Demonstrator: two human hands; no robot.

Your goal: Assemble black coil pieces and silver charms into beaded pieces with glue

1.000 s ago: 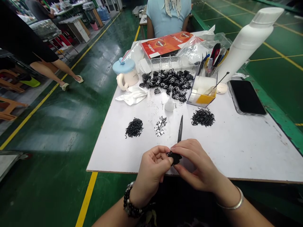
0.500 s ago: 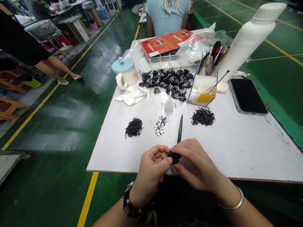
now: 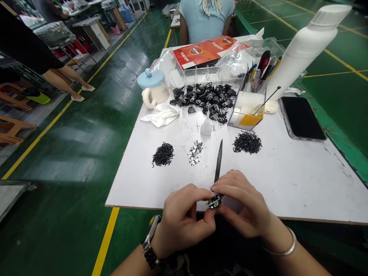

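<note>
Between my two hands, over the front edge of the white board, is a small black part with silver detail. My left hand pinches its left side between thumb and forefinger. From the other side, the fingertips and thumb of my right hand grip it. Black tweezers lie just beyond my right fingers. Farther off are a heap of small black curved pieces, a scatter of tiny silver pieces and a second heap of black curved pieces.
A pile of black parts lies at the back, with a small white dropper bottle before it. Around stand a lidded mug, a clear tool holder, a white bottle and a phone. A person sits beyond.
My left hand has turned over and moved slightly down, and the black part has been flipped, now showing its silver detail. My right hand has barely shifted.
</note>
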